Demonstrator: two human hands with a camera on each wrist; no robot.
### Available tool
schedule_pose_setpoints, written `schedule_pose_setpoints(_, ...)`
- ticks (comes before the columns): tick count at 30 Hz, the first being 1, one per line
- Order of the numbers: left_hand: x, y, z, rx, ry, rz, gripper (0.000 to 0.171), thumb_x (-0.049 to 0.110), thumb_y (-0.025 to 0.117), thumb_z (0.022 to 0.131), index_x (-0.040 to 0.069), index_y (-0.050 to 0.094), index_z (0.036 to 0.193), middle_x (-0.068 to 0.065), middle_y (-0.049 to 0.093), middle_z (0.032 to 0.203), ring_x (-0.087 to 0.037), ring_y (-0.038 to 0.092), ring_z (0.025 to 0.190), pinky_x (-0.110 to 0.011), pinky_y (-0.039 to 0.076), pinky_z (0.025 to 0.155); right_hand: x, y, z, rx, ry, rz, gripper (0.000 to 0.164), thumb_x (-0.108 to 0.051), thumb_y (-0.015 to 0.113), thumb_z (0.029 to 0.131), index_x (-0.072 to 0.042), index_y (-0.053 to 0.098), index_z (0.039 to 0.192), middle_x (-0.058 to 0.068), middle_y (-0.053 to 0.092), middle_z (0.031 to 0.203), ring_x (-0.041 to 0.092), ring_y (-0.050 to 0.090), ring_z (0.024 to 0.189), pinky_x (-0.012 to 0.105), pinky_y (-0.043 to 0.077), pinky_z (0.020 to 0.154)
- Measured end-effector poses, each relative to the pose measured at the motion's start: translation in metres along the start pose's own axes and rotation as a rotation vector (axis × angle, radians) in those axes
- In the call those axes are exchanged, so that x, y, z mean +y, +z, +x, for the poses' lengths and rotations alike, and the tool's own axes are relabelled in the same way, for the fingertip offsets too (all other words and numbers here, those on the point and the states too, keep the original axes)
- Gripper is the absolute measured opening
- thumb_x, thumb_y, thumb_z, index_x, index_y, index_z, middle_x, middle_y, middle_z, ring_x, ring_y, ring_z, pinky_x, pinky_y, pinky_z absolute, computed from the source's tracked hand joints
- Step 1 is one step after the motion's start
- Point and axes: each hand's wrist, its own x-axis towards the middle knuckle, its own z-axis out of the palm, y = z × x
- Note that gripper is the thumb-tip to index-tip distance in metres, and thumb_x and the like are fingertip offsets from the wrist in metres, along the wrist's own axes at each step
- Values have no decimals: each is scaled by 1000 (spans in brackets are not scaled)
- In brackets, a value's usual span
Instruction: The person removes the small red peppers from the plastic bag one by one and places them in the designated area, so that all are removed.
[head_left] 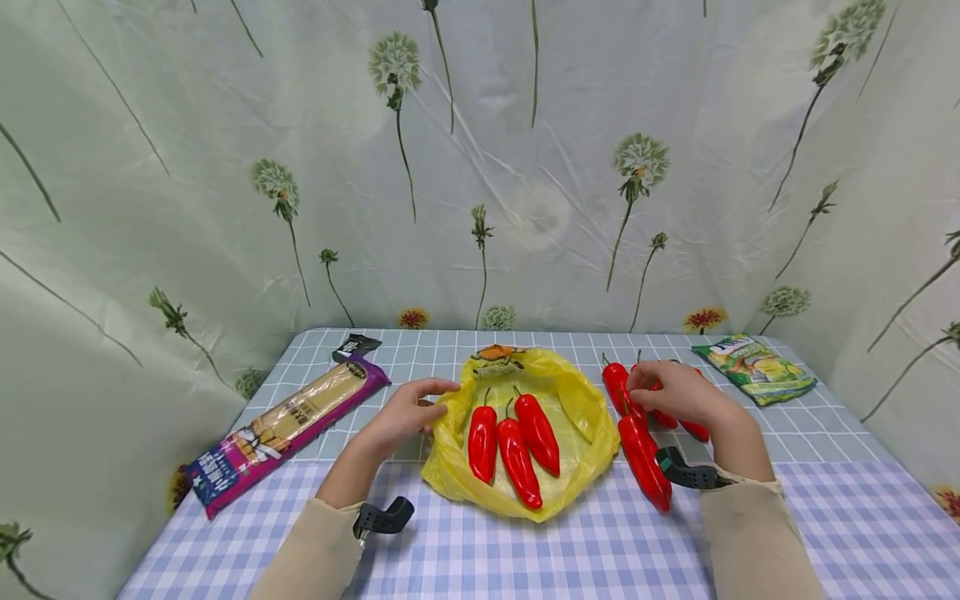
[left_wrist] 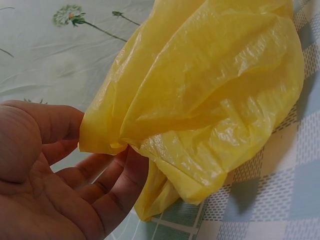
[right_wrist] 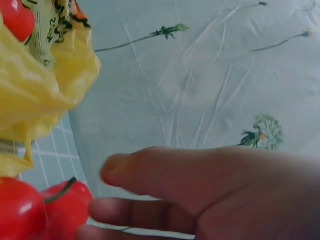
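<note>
A yellow plastic bag (head_left: 442,467) stands with its mouth spread, three glossy red chili peppers (head_left: 516,462) lying inside, stems toward the back. At its left rim, my left hand (head_left: 408,410) holds the plastic between thumb and fingers; in the left wrist view the bag's folds (left_wrist: 210,95) hide the fingertips. My right hand (head_left: 675,390) hovers over several more red peppers (head_left: 643,467) to the right of the bag, fingers loosely bent. In the right wrist view, the fingertips (right_wrist: 115,170) are beside a pepper (right_wrist: 67,207) with a green stem, with nothing between them.
On the left lies a long purple noodle packet (head_left: 288,433), with a small black packet (head_left: 356,346) behind it. A green food packet (head_left: 753,368) rests at the back right. Checked cloth (head_left: 465,562) covers the table, and a dandelion-print curtain (head_left: 540,167) rises behind.
</note>
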Motion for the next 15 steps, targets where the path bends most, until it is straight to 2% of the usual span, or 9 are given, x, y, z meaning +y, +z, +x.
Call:
schedule_pose_setpoints(8, 0, 0, 0, 4, 9, -21, 39, 8, 59, 93, 11, 63, 131, -12, 62, 135, -19, 60, 86, -25, 53, 66, -18, 3, 2, 132, -95, -43, 25, -20, 64, 94, -7, 65, 116, 11, 71, 108, 27, 64, 98, 48, 58, 87)
schedule_pose_setpoints(15, -1, 0, 1, -5, 11, -12, 38, 10, 60, 94, 12, 63, 131, -12, 61, 137, -20, 60, 92, -26, 53, 68, -32, 12, 7, 176, -168, -53, 22, -19, 64, 95, -9, 67, 114, 8, 71, 105, 25, 64, 97, 47, 58, 88)
